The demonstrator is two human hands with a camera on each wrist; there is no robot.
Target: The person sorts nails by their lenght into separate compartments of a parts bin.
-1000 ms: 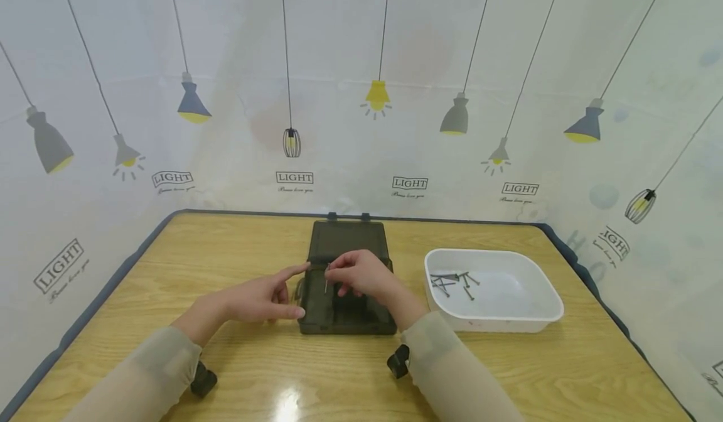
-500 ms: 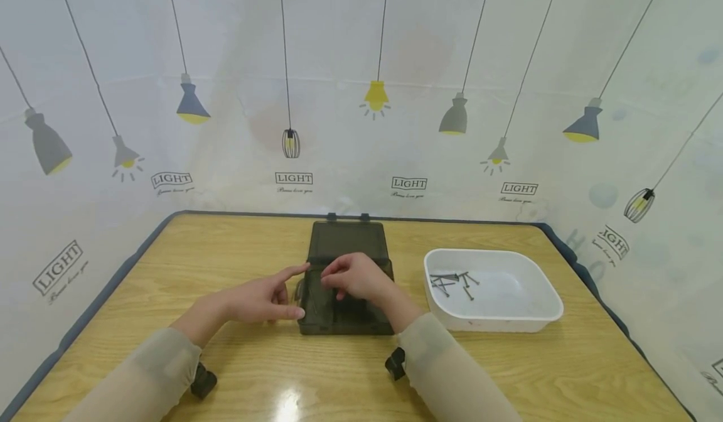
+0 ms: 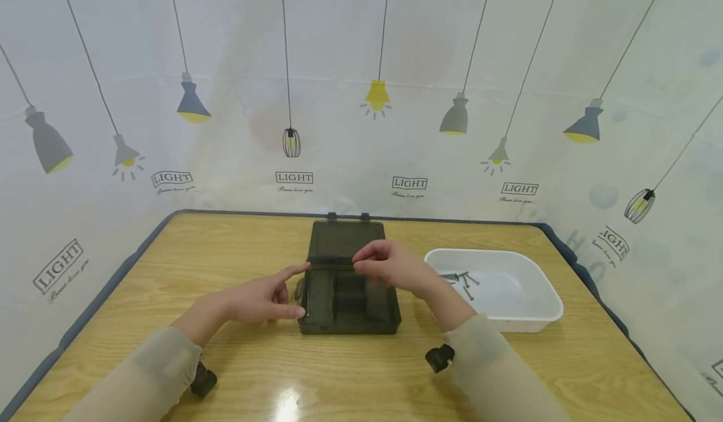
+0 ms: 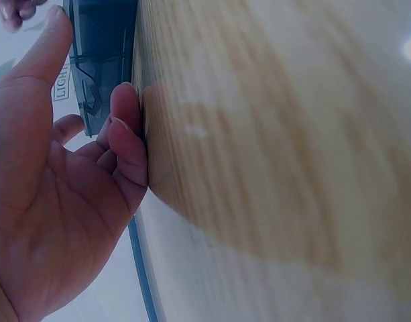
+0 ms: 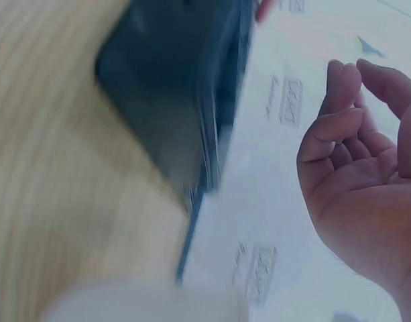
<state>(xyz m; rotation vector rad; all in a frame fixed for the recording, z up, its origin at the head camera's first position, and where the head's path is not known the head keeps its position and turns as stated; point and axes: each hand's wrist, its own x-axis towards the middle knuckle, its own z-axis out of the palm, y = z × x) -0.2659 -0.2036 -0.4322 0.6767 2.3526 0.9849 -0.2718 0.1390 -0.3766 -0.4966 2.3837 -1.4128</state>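
An open, dark see-through plastic case [image 3: 350, 306] lies on the table with its lid tipped back. My left hand [image 3: 254, 299] rests against the case's left side, thumb at the near corner and index finger at the far one. In the left wrist view the other fingers of that hand [image 4: 71, 174] curl loosely against the tabletop. A thin screw [image 3: 307, 302] shows inside the case by the left thumb. Over the right part of the case hovers my right hand [image 3: 395, 268]; in the right wrist view its thumb and fingertips [image 5: 342, 84] are slightly apart with nothing between them.
To the right stands a white plastic tray [image 3: 525, 290] with several screws [image 3: 467, 281] at its left end, partly behind my right forearm. A wall sheet [image 3: 339, 114] printed with lamps hangs behind the wooden table [image 3: 243, 372].
My right hand pinched a screw over the case's left part, lowered and let go of it, then moved up and right. My left hand has stayed put.
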